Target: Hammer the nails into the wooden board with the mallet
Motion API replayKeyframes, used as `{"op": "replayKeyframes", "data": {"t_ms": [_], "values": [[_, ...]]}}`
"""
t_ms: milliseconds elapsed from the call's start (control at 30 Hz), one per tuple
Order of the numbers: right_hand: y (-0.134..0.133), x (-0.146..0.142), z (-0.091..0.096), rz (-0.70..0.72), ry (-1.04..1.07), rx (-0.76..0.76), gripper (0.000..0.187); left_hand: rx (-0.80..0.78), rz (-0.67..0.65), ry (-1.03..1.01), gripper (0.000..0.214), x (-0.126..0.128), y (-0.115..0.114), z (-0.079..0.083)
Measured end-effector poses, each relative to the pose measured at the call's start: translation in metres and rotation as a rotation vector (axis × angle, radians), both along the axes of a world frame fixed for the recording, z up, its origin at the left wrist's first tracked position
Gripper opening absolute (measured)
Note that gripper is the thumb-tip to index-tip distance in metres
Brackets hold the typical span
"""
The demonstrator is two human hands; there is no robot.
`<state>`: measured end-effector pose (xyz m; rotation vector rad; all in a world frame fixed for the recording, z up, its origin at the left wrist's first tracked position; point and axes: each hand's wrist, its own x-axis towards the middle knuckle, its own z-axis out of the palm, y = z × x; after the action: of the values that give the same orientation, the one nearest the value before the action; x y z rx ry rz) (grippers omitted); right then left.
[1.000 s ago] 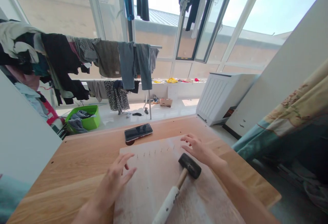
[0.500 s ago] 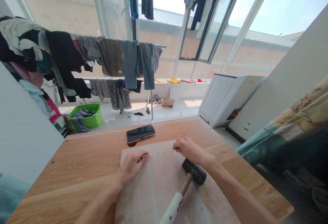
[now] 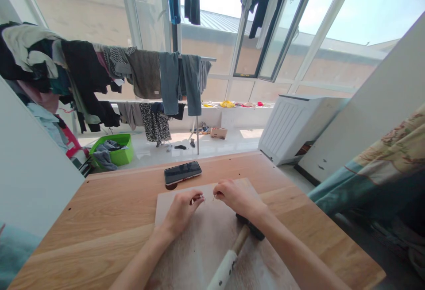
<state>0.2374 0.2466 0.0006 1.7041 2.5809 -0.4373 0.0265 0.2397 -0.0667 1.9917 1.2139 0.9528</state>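
A green tub [image 3: 126, 155] on the floor [image 3: 157, 153] holds crumpled grey cloth [image 3: 105, 157]. On the wood-grained surface [image 3: 99, 219] lies a flat, scuffed pale board [image 3: 206, 232]. The right hand [image 3: 234, 195] pinches thin nails [image 3: 214, 198] at its fingertips; the left hand [image 3: 182, 208] curls nearby, its grip unclear to me. Beside the right wrist, the hammer [image 3: 241, 239] rests on the board, dark head partly hidden.

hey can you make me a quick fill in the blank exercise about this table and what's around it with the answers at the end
1. The hammer lying on the board has a ____ head.
2. The ____ hand is the one nearer that head.
3. The phone lies on the table with its screen facing ____.
4. The tub beyond the table is bright ____.

Missing words: black; right; up; green.
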Motion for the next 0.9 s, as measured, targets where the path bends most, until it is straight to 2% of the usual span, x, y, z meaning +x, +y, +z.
{"op": "replayKeyframes", "data": {"t_ms": [167, 300, 433, 533, 633, 733, 800, 900], "values": [[-0.003, -0.005, 0.004, 0.021, 0.138, 0.025, 0.013, 0.004, -0.074, 0.001, 0.022, 0.016, 0.003, 0.008], [-0.015, 0.002, 0.013, 0.034, 0.288, 0.036, 0.021, -0.015, -0.085, -0.080, 0.023, 0.016, 0.002, 0.008], [-0.029, 0.012, 0.019, 0.078, 0.423, -0.019, 0.022, 0.045, -0.057, 0.002, 0.044, -0.008, -0.010, 0.016], [-0.042, 0.038, 0.015, -0.005, 0.453, 0.031, 0.026, 0.144, -0.046, 0.138, 0.042, -0.045, -0.030, 0.018], [-0.063, 0.082, -0.005, -0.195, 0.424, 0.144, 0.037, 0.253, -0.014, 0.258, 0.029, -0.090, -0.061, 0.006], [-0.089, 0.122, -0.039, -0.414, 0.354, 0.269, 0.043, 0.320, 0.064, 0.363, 0.030, -0.124, -0.098, -0.011], [-0.106, 0.133, -0.065, -0.485, 0.328, 0.295, 0.045, 0.356, 0.086, 0.419, 0.039, -0.136, -0.119, -0.020], [-0.123, 0.127, -0.094, -0.537, 0.306, 0.376, 0.050, 0.421, 0.106, 0.489, 0.051, -0.142, -0.141, -0.027]]}}
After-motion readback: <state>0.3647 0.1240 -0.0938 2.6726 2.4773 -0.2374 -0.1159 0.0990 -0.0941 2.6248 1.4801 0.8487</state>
